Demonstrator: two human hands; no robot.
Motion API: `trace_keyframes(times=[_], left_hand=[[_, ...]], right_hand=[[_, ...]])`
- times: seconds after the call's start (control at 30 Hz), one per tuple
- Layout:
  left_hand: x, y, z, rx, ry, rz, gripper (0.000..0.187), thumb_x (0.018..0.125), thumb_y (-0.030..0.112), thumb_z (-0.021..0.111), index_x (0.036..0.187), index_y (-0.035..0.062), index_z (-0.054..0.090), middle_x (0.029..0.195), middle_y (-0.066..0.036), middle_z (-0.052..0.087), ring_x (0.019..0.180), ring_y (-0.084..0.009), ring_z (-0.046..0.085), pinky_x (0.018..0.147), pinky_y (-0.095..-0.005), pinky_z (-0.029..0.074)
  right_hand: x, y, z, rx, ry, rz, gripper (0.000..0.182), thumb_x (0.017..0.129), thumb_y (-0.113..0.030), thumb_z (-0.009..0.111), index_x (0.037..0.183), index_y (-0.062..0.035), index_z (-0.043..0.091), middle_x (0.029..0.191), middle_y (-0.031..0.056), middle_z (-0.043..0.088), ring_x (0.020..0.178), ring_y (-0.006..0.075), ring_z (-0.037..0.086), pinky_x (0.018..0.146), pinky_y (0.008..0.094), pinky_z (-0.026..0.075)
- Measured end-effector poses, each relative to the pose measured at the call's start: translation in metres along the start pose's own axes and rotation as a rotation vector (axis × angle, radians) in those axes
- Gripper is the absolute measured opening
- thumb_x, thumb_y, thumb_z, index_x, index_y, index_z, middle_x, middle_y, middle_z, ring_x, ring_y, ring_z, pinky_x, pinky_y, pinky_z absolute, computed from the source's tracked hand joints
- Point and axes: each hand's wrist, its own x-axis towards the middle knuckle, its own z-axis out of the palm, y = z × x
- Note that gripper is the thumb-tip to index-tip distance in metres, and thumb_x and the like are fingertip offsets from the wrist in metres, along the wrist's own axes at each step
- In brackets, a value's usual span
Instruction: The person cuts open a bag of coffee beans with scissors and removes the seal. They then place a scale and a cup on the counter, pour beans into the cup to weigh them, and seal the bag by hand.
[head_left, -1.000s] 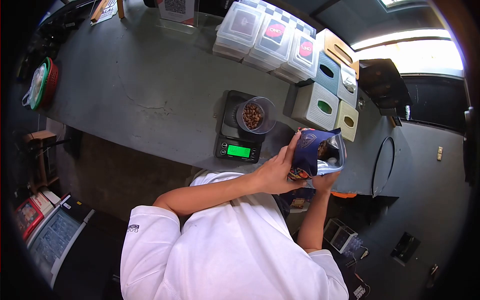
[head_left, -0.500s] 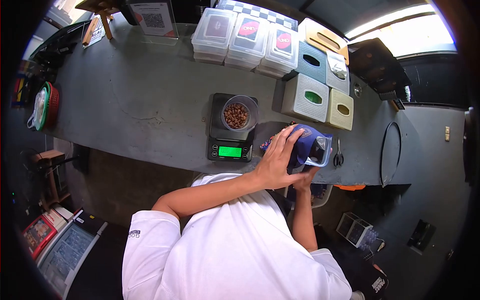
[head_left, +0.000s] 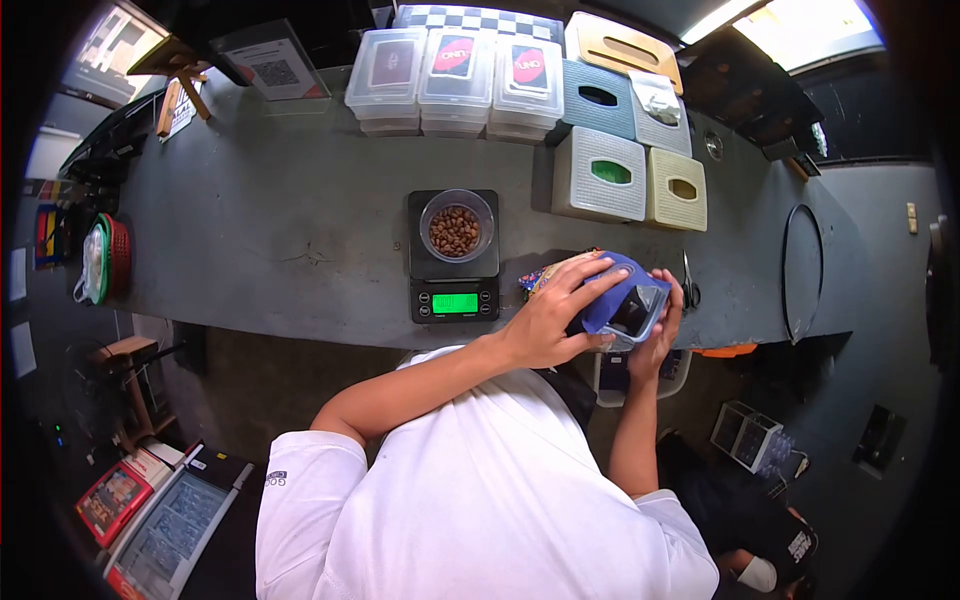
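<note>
My left hand (head_left: 560,312) lies over a blue cloth-like piece (head_left: 606,285) on a clear plastic container (head_left: 640,312), fingers spread across it and thumb below. My right hand (head_left: 660,335) grips the container from its right side. Dark contents show through the clear wall. A colourful patterned item (head_left: 538,278) lies partly hidden behind my left hand. Left of my hands, a black digital scale (head_left: 455,262) with a lit green display carries a clear round cup (head_left: 488,222) holding brown beans (head_left: 454,232).
Clear boxes with cards (head_left: 455,85) and several tissue boxes (head_left: 600,175) stand at the back. Scissors (head_left: 690,285) and a black loop (head_left: 785,270) are right of my hands. Baskets (head_left: 118,260) sit far left. Part of another person (head_left: 765,545) shows at lower right.
The view has shifted slightly. My right hand has come up around the container's right side, showing more of its fingers. My left hand stays on the blue piece.
</note>
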Motion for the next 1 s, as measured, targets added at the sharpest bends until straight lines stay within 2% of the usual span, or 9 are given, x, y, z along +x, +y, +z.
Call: trace_keyframes(times=[0.03,0.07,0.17,0.2,0.4,0.6,0.8,0.9,1.0], left_hand=[[0.001,0.000,-0.001,0.002,-0.003,-0.003,0.072,0.080,0.027,0.076,0.142,0.0069,0.046,0.144,-0.018,0.044,0.137,-0.0383,0.040,0.112,-0.0489,0.034],[0.002,0.000,-0.003,0.006,-0.003,-0.005,0.072,0.080,0.027,0.076,0.142,0.0065,0.046,0.144,-0.019,0.045,0.137,-0.0384,0.041,0.112,-0.0485,0.035],[0.003,0.000,-0.008,0.012,-0.023,0.014,0.070,0.081,0.025,0.075,0.142,0.0053,0.046,0.143,-0.019,0.046,0.135,-0.0389,0.043,0.111,-0.0477,0.037],[0.003,0.000,-0.009,0.036,-0.022,0.025,0.071,0.081,0.023,0.075,0.143,0.0047,0.045,0.143,-0.020,0.047,0.133,-0.0392,0.045,0.110,-0.0464,0.038],[0.007,0.001,-0.017,0.093,-0.071,0.068,0.060,0.085,0.013,0.070,0.140,0.0042,0.049,0.142,-0.017,0.050,0.130,-0.0354,0.049,0.109,-0.0439,0.041],[0.017,0.000,-0.028,0.092,-0.112,0.063,0.036,0.089,0.012,0.064,0.124,0.0071,0.064,0.122,-0.008,0.067,0.117,-0.0288,0.061,0.102,-0.0409,0.049],[0.036,-0.001,-0.026,0.053,-0.092,0.090,0.025,0.088,0.009,0.067,0.112,0.0067,0.070,0.112,-0.008,0.071,0.109,-0.0284,0.065,0.096,-0.0396,0.053],[0.034,-0.006,-0.029,0.027,-0.046,0.063,0.018,0.084,0.007,0.071,0.102,0.0051,0.071,0.106,-0.009,0.072,0.104,-0.0274,0.067,0.091,-0.0387,0.054],[0.031,-0.005,-0.031,0.026,0.031,0.044,0.013,0.081,0.006,0.074,0.093,0.0034,0.069,0.099,-0.009,0.072,0.098,-0.0269,0.067,0.086,-0.0376,0.054]], right_hand=[[0.009,-0.007,-0.002,-0.042,-0.022,-0.008,0.079,0.093,-0.063,0.051,0.139,0.0019,0.043,0.138,0.0148,0.043,0.123,0.0259,0.049,0.104,0.0392,0.039],[0.015,-0.013,0.000,0.084,-0.017,-0.013,0.057,0.097,-0.044,0.057,0.129,0.0031,0.052,0.128,0.0137,0.048,0.115,0.0237,0.053,0.101,0.0375,0.041],[0.022,-0.004,-0.018,0.144,-0.081,0.072,0.041,0.096,-0.027,0.063,0.124,0.0026,0.055,0.124,0.0130,0.051,0.111,0.0229,0.055,0.099,0.0368,0.042],[0.026,-0.004,-0.017,0.248,-0.079,0.092,0.030,0.092,-0.016,0.068,0.115,0.0010,0.058,0.117,0.0114,0.055,0.109,0.0225,0.056,0.097,0.0364,0.043],[0.046,0.004,-0.023,0.465,-0.230,0.087,0.025,0.082,-0.015,0.078,0.094,-0.0043,0.059,0.094,0.0071,0.059,0.101,0.0234,0.057,0.093,0.0374,0.044],[0.054,0.003,-0.049,0.379,-0.208,0.036,0.025,0.078,-0.013,0.082,0.079,-0.0059,0.058,0.080,0.0032,0.055,0.085,0.0184,0.053,0.088,0.0374,0.045],[0.062,-0.006,-0.062,0.224,-0.176,-0.039,0.021,0.079,-0.008,0.080,0.083,-0.0052,0.060,0.092,0.0042,0.055,0.093,0.0177,0.054,0.091,0.0367,0.044],[0.060,-0.018,-0.055,0.266,-0.160,0.139,0.019,0.078,-0.004,0.079,0.086,-0.0043,0.062,0.103,0.0060,0.056,0.104,0.0188,0.055,0.095,0.0349,0.043],[0.061,-0.035,-0.044,0.159,-0.253,0.188,0.018,0.078,-0.001,0.077,0.090,-0.0031,0.064,0.108,0.0079,0.057,0.110,0.0199,0.056,0.098,0.0334,0.043]])
